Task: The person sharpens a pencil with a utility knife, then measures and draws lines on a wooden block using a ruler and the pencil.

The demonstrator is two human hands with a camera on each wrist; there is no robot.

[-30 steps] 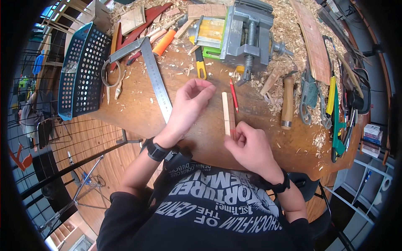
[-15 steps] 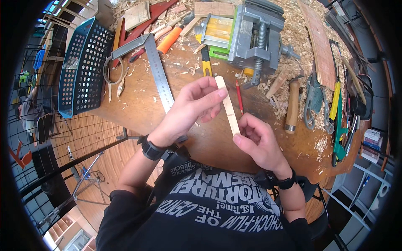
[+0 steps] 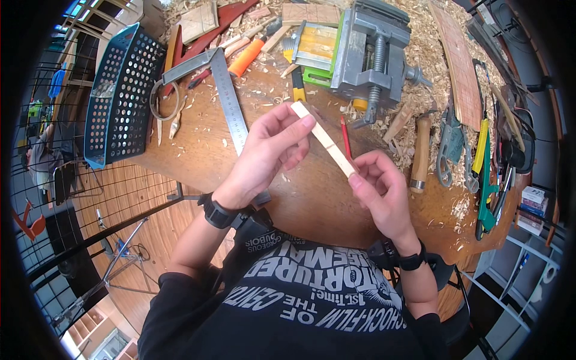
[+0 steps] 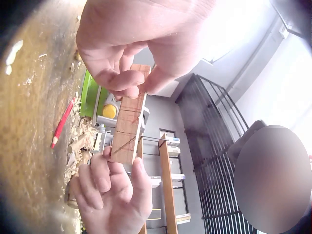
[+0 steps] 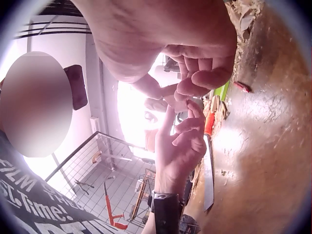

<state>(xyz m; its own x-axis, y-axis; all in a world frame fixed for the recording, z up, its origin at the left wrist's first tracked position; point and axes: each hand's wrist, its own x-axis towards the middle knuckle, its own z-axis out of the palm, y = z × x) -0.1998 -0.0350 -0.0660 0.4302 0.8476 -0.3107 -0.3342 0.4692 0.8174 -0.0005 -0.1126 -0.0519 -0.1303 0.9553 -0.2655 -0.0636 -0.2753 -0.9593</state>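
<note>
A short wooden strip point(image 3: 329, 144) is held slantwise above the bench, one end in each hand. My left hand point(image 3: 271, 143) pinches its upper end between thumb and fingers. At the lower end, my right hand point(image 3: 384, 191) pinches it with thumb and fingertips. Pencil lines cross the strip's broad reddish face point(image 4: 127, 122) in the left wrist view; its pale narrow edge faces the head camera. In the right wrist view the hands hide most of the strip. A red pencil point(image 3: 345, 137) lies on the bench just beyond it.
A metal vise point(image 3: 375, 60) stands at the back amid wood shavings. To the left lie a steel square point(image 3: 231, 105) and a perforated blue basket point(image 3: 123, 96). A wooden-handled tool point(image 3: 421, 153), a yellow-handled tool point(image 3: 482, 144) and a reddish board point(image 3: 457, 66) lie to the right.
The strip was upright in the right hand alone, near the bench. The left hand then took its upper end. It now tilts further, its lower end moved right with the right hand.
</note>
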